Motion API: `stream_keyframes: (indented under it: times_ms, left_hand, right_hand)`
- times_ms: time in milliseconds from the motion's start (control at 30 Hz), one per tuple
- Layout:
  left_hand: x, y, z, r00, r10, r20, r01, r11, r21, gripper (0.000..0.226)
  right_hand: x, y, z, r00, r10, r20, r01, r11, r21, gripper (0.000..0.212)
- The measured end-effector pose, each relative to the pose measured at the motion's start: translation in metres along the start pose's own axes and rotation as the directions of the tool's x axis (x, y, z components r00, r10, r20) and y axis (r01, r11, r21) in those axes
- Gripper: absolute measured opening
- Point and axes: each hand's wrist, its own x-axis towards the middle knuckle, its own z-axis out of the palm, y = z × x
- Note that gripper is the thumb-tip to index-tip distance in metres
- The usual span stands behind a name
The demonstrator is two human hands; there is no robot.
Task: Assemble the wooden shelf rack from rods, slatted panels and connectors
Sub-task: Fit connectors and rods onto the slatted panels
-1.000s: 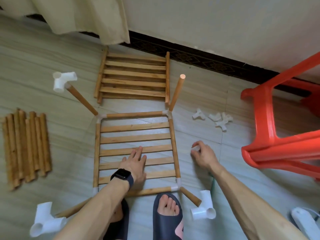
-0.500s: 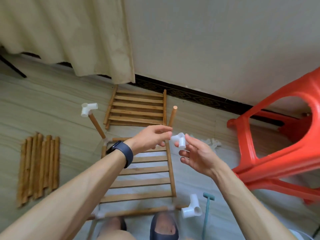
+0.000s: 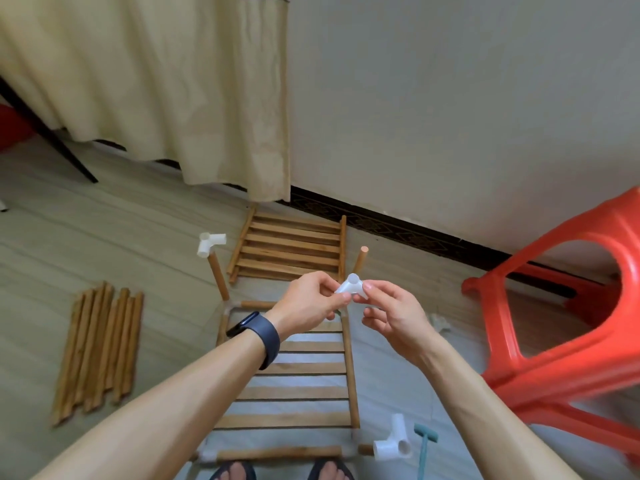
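Observation:
A small white plastic connector (image 3: 352, 288) is held up between both hands. My left hand (image 3: 306, 303) pinches its left side and my right hand (image 3: 391, 311) pinches its right side. Below them on the floor lies the framed slatted panel (image 3: 294, 386), with rods standing up at its corners. The far-left rod carries a white connector (image 3: 210, 244); the far-right rod (image 3: 361, 261) has a bare top. Another connector (image 3: 394, 445) sits on the near-right corner rod. A second slatted panel (image 3: 291, 249) lies by the wall.
A bundle of loose wooden rods (image 3: 98, 348) lies on the floor at left. A red plastic stool (image 3: 568, 327) stands at right. A teal tool handle (image 3: 424, 448) lies beside the near-right connector. A curtain (image 3: 156, 81) hangs at the back left.
My right hand picked the connector up off the floor and my left hand left the panel; both now hold the connector in front of me. My view has tilted up toward the wall.

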Motion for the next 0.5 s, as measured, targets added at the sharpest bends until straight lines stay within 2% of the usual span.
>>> stream_keyframes:
  times_ms: [200, 333, 500]
  left_hand:
    - [0.025, 0.003, 0.007, 1.0, -0.011, 0.006, 0.011, 0.994, -0.108, 0.021]
    - [0.049, 0.007, 0.008, 0.999, -0.009, 0.053, 0.014, 0.996, -0.091, 0.025]
    - [0.086, 0.008, 0.007, 0.997, 0.049, -0.064, -0.056, 0.993, -0.107, 0.037]
  right_hand:
    - [0.028, -0.013, -0.005, 0.985, -0.108, -0.136, 0.08, 0.977, -0.195, 0.018]
    - [0.059, -0.03, -0.014, 0.968, -0.144, -0.205, 0.104, 0.976, -0.193, 0.017]
    - [0.09, -0.036, -0.015, 0.954, -0.127, -0.271, 0.103, 0.989, -0.101, 0.017]
